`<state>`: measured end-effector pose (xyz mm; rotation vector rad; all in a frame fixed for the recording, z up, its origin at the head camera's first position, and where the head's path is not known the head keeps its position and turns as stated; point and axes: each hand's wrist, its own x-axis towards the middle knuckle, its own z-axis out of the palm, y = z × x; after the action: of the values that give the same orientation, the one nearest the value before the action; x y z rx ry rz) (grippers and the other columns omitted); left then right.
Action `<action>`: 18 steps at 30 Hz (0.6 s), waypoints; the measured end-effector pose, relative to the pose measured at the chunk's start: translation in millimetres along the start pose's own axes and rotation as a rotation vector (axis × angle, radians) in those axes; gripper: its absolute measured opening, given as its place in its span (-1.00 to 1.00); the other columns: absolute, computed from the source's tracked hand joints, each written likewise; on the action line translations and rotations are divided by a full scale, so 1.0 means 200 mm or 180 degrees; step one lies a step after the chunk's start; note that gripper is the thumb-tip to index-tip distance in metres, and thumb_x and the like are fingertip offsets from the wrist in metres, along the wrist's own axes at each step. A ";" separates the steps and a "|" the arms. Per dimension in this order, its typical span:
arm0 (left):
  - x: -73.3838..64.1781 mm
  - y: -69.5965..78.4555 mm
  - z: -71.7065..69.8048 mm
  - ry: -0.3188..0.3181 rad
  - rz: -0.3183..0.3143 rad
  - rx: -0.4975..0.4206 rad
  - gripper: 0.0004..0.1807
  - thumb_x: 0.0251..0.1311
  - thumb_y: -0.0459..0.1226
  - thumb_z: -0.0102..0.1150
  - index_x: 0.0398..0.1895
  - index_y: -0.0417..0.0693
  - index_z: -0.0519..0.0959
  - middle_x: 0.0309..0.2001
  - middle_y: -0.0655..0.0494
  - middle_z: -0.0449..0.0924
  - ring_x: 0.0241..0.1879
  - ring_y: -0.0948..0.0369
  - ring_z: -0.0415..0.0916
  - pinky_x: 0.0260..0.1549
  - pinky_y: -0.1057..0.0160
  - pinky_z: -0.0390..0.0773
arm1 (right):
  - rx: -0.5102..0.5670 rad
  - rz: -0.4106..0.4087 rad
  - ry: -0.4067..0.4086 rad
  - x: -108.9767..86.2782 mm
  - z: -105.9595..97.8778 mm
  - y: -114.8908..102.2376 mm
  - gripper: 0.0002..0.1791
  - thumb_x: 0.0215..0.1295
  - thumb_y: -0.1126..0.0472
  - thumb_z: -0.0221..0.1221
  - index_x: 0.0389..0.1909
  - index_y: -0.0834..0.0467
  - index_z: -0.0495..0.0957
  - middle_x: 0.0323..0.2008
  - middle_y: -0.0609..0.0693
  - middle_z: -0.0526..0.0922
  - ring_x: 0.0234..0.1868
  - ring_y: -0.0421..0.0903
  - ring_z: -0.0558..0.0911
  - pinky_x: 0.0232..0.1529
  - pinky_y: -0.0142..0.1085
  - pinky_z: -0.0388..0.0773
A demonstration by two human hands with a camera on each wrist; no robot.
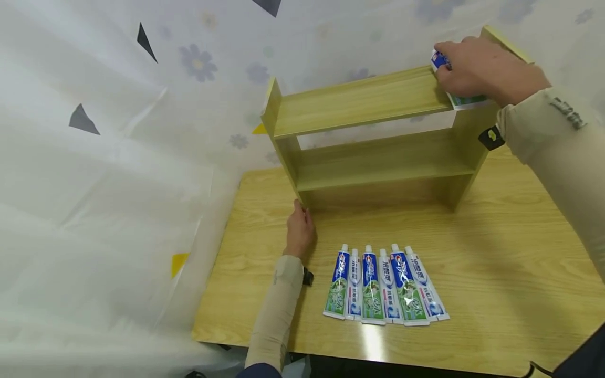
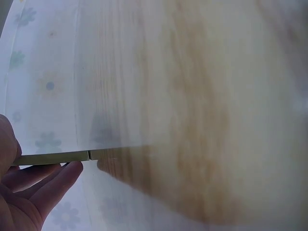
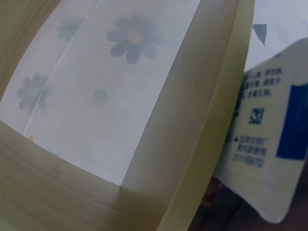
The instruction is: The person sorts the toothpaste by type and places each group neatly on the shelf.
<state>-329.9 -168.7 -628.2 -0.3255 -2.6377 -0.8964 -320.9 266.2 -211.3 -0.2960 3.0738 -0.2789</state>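
Observation:
A two-tier wooden shelf (image 1: 383, 157) stands on the table. At the right end of its top board, my right hand (image 1: 487, 71) grips a blue, white and green toothpaste tube (image 1: 439, 59) from above. The right wrist view shows the tube's flat printed end (image 3: 262, 137) beside the shelf's edge. My left hand (image 1: 300, 231) holds the lower front of the left side panel; in the left wrist view the panel's edge (image 2: 53, 158) lies between thumb and fingers (image 2: 57, 187). Several toothpaste tubes (image 1: 370, 286) lie in a row before the shelf, caps toward it.
The wood-grain table (image 1: 515, 252) extends to both sides of the shelf. Behind it hangs a pale flowered sheet (image 1: 350, 42), and a white sheet (image 1: 118, 210) covers the left side. The table's front edge runs just below the tubes.

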 end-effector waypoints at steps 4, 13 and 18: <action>0.01 0.01 0.02 -0.0100 0.0001 0.0021 -0.66 0.78 -0.06 -0.30 0.26 -0.09 0.33 -0.40 0.02 0.56 -0.51 0.22 0.50 -0.58 0.27 0.50 | 0.0005 0.0032 0.0007 -0.01 -0.01 0.01 -0.21 0.71 0.06 -0.37 0.75 0.32 -0.37 0.55 0.73 0.03 0.37 0.65 0.30 0.29 0.49 0.37; 0.01 0.01 0.00 -0.0085 -0.0007 0.0094 -0.62 0.77 -0.04 -0.30 0.29 -0.11 0.32 -0.44 0.08 0.51 -0.55 0.23 0.45 -0.64 0.30 0.44 | 0.0203 0.0092 0.0353 -0.02 0.01 0.02 -0.21 0.73 -0.08 -0.37 0.80 0.13 -0.30 -0.13 0.59 0.60 -0.37 0.27 0.51 -0.20 0.16 0.46; -0.02 0.02 -0.04 -0.0112 -0.0092 -0.0057 -0.66 0.77 -0.06 -0.25 0.25 -0.11 0.34 -0.45 0.04 0.49 -0.54 0.20 0.42 -0.59 0.22 0.44 | 0.0982 0.0455 0.1392 -0.18 0.06 -0.10 -0.21 0.73 -0.17 -0.24 0.81 0.04 -0.12 0.12 0.45 0.52 -0.01 0.28 0.51 0.23 0.20 0.45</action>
<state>-323.3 -170.5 -620.9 -0.3111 -2.6744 -0.9320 -280.9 251.1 -219.0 0.0021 3.3695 -0.9093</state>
